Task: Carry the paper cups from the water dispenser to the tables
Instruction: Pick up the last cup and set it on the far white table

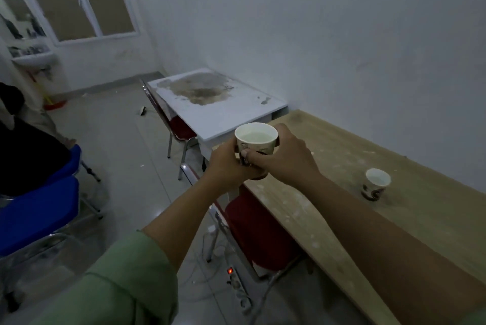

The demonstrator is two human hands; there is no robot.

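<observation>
A white paper cup point(256, 138) with dark print, filled with liquid, is held upright in the air in front of me. My left hand point(228, 163) wraps its left side and base, and my right hand point(284, 156) grips its right side. The cup hangs over the near-left corner of the wooden table point(342, 151). A second paper cup point(376, 184), also full, stands on that wooden table to the right. Beyond it stands a white table point(236, 114) with a large worn brown patch on top.
Red-seated chairs point(259, 227) are tucked under both tables. A power strip point(238, 288) with a lit red switch and cables lies on the tiled floor. Blue chairs point(39, 209) stand at the left. A wash basin point(34, 57) hangs on the far left wall.
</observation>
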